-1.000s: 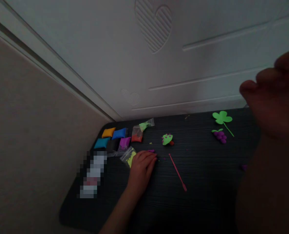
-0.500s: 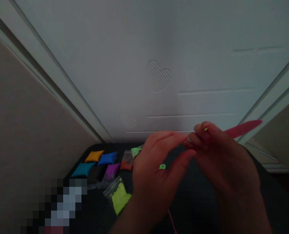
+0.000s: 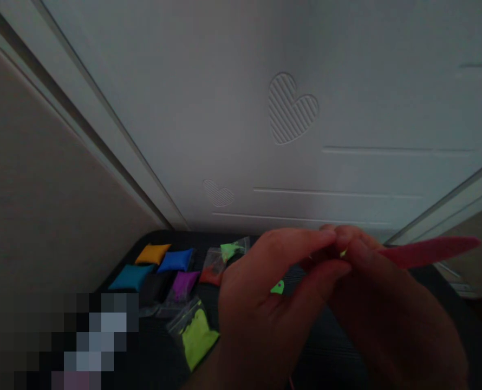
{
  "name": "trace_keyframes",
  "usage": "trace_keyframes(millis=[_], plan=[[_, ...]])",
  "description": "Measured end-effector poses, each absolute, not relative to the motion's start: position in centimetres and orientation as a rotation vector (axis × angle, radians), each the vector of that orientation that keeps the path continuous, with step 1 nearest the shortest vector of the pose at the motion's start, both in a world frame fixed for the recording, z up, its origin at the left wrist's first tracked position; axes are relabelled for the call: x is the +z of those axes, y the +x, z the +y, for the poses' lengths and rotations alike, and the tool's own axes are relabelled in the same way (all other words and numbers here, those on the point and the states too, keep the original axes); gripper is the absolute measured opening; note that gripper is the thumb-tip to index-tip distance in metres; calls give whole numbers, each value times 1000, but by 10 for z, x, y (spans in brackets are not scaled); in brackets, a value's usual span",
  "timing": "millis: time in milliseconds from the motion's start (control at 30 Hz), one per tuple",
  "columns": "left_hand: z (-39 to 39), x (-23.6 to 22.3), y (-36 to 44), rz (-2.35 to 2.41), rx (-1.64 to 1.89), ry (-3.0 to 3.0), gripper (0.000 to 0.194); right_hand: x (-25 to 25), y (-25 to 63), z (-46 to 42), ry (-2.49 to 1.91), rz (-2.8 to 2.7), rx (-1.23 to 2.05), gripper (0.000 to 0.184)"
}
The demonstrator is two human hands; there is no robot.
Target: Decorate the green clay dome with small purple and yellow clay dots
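Observation:
My right hand [image 3: 391, 303] is closed on a flat, pink modelling knife [image 3: 436, 251]. Its tapered blade sticks out to the right past the knuckles, and the rest is hidden in the fingers. A tiny yellow-green bit of clay [image 3: 344, 253] shows at the right thumb tip. My left hand [image 3: 269, 292] meets the right fingertips there, thumb and forefinger closing in from either side of the bit. What the left fingers pinch is hidden. Below, a small bright green clay piece with a dark dot [image 3: 279, 287] lies partly behind my left hand.
On the dark table [image 3: 326, 346] at left lie packs of clay: orange-yellow [image 3: 152, 253], blue [image 3: 176, 260], teal [image 3: 130, 277], black [image 3: 156, 288] and purple [image 3: 185, 284]. Opened bags hold red [image 3: 212, 273], green [image 3: 229, 250] and lime [image 3: 198, 338] clay. A white panel [image 3: 225, 108] stands behind.
My left fingers have moved right and closed in around the right fingertips. The right hand and the knife have shifted lower and to the right. The camera view has tilted slightly.

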State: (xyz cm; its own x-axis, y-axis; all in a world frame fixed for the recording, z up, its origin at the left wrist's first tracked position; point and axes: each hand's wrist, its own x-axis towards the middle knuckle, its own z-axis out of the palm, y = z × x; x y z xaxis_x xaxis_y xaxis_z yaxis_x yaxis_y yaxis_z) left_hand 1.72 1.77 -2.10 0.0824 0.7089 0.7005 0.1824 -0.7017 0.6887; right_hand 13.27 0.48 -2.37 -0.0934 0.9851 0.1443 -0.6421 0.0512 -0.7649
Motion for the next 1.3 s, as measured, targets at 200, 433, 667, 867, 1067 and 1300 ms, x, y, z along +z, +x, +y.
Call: trace_keyframes(millis=[200,433,667,867,1067,1300], plan=[[21,-22,12,889,1677,2060,26,-21,128,8,-621,-912,1360,5],[21,-20,11,894,1711,2110,23,-22,128,6,-767,-916,1307,1],[26,-20,10,861,1584,1732,14,-26,137,4,-972,-919,1089,5],[29,-23,9,758,1505,1539,10,-29,154,8,-1036,-871,985,10],[28,-24,10,694,1501,1495,11,-31,163,8,-1080,-903,876,8],[26,-22,10,753,1527,1616,9,-28,162,9,-1059,-863,895,13]])
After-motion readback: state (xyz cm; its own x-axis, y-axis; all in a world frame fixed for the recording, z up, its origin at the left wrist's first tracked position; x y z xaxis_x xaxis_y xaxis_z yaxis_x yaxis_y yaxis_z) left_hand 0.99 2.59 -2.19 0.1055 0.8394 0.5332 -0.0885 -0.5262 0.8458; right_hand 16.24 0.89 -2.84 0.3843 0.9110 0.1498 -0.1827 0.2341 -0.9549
